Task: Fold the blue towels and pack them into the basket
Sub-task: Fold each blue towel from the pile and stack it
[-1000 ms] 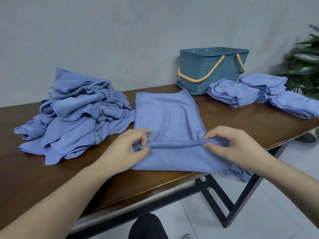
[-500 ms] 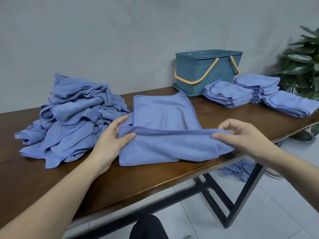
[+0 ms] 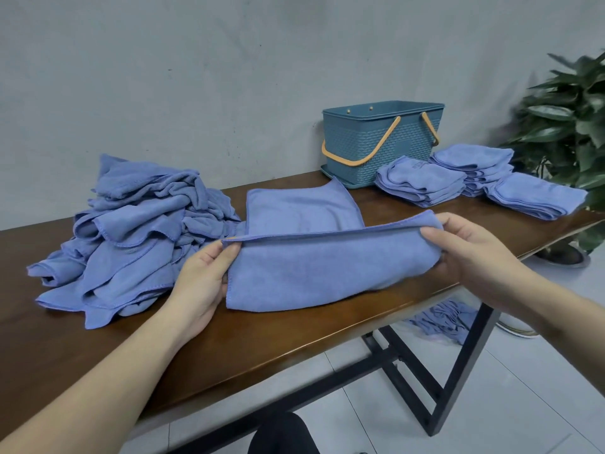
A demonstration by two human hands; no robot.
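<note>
Teal woven-pattern plastic basket with orange handles [image 3: 376, 144] upper right of centre on the brown wooden table [image 3: 294, 342]; its inside isn't visible. Blue microfibre towel [image 3: 314, 257] mid-frame on the table: left hand [image 3: 201, 283] and right hand [image 3: 471, 257] each pinch an end of its fold. Versus 0.5 s ago, the fold is lifted higher and farther back.
</note>
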